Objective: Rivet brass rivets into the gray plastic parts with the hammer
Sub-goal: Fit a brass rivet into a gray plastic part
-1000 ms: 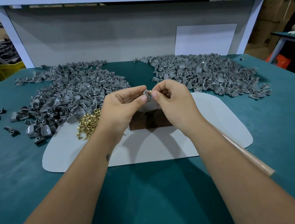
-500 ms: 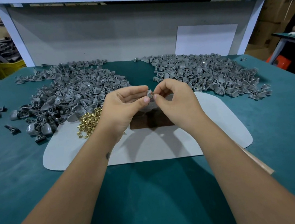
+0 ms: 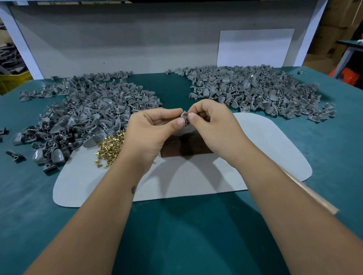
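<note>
Both hands had stayed raised over the brown block (image 3: 178,148), hardly moved from a second before. The left hand (image 3: 150,134) and right hand (image 3: 213,127) together pinched one gray plastic part (image 3: 184,117) at their fingertips; the part had tilted slightly since. The brass rivets (image 3: 109,149) lay on the pale mat (image 3: 268,150) beside the left wrist, gray piles beyond, as earlier

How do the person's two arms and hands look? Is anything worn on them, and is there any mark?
Both forearms are bare: no sleeves, gloves, watch or rings show. The left hand and the right hand have short, plain fingernails. The left forearm carries one small dark mark near the wrist, too small to identify.
</note>
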